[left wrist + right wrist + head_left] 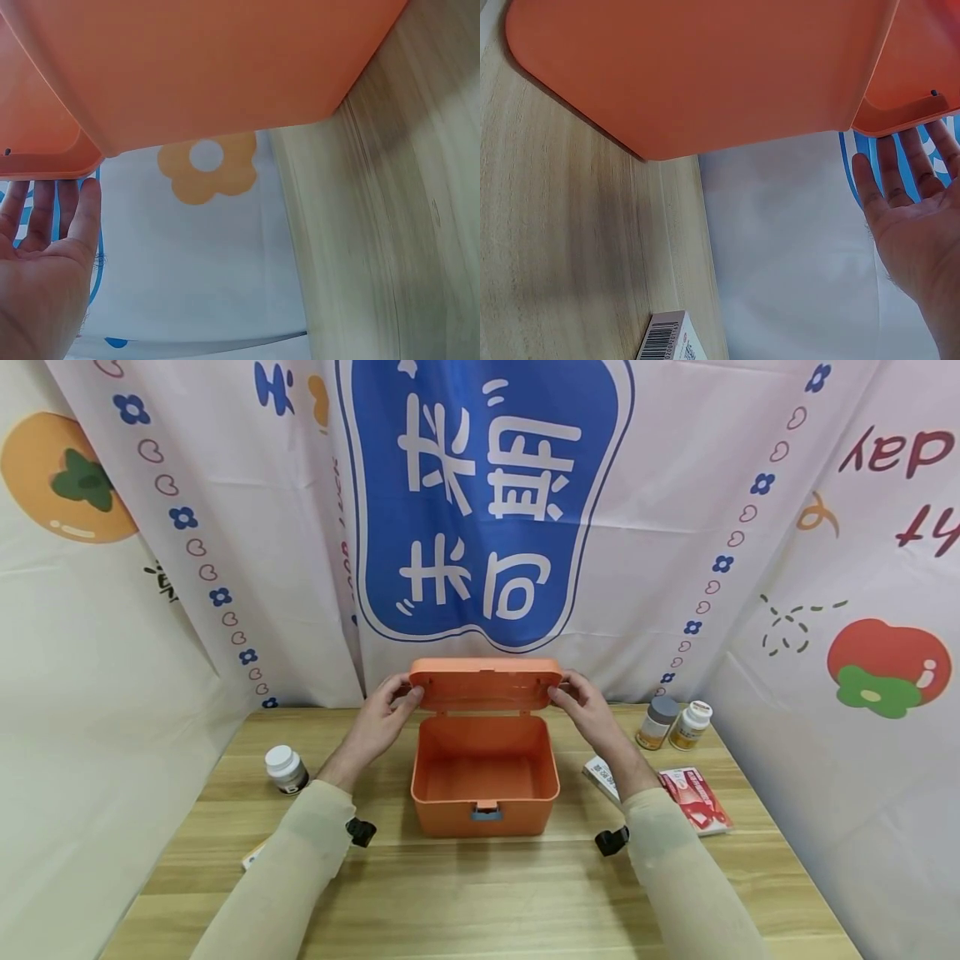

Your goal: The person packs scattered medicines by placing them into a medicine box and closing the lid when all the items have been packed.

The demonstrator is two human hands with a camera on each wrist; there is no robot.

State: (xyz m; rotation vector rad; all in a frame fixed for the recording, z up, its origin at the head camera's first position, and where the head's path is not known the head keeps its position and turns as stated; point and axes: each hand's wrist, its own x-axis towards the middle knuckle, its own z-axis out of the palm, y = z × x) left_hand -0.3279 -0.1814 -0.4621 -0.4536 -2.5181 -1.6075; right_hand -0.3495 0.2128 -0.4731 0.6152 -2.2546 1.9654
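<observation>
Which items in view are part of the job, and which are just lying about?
Part of the job:
orange box, standing open
raised lid
left grip and right grip, at the lid's opposite ends

Lying about, seemingly (untouched):
dark-bodied bottle, left
grey-capped bottle and white-capped bottle, far right
red-and-white packet, right
white carton, partly hidden
mostly hidden item, left

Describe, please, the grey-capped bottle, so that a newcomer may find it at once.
Start from the open orange box on the wooden table. To its right in the head view, near the table's back corner, the grey-capped bottle stands beside a white-capped bottle. It is the left of the pair; only its cap is grey.
</observation>
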